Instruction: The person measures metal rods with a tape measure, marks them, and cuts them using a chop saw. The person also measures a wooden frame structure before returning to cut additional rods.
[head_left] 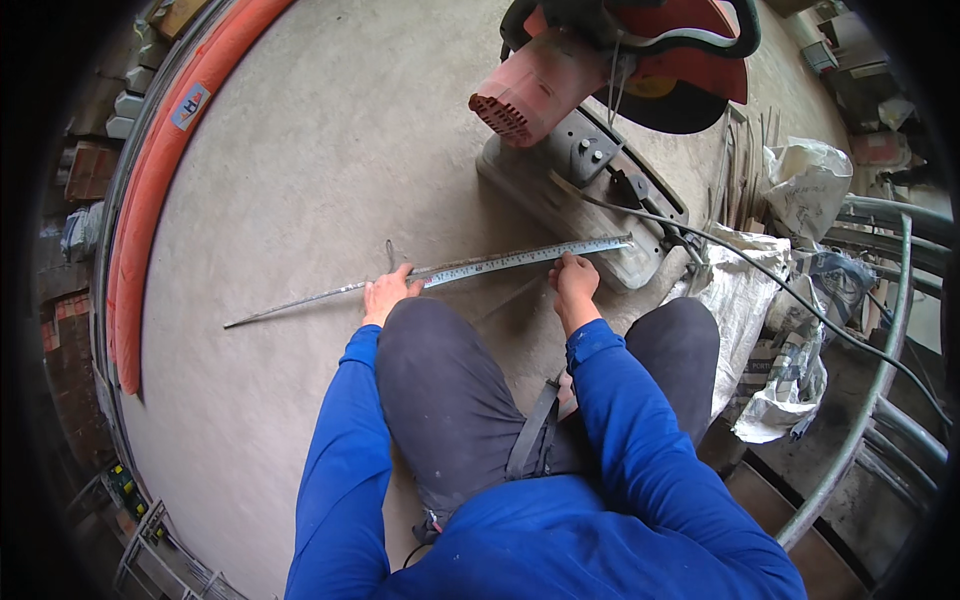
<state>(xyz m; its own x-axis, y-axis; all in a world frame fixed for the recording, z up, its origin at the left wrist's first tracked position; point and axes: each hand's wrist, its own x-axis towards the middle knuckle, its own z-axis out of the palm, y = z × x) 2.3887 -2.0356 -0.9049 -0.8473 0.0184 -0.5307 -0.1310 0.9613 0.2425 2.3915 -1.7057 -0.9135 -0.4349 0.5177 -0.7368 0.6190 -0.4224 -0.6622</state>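
My left hand [388, 295] grips a long thin metal rod [285, 310] beside my left knee, where the white tape measure blade [490, 264] meets my fingers. My right hand [573, 285] pinches the blade farther along. The blade lies along the rod, reaching the base [635, 262] of a chop saw. The saw's red motor [530, 85] and dark disc guard stand above it. A small loop of wire [390, 250] rises behind the rod near my left fingers.
A long red roll [150, 230] runs along the left. At right are white sacks [805, 185], loose metal strips [740, 170], a black cable [780, 285] and curved metal tubes [900, 300]. A dark opening lies at lower right. Stacked materials line both edges.
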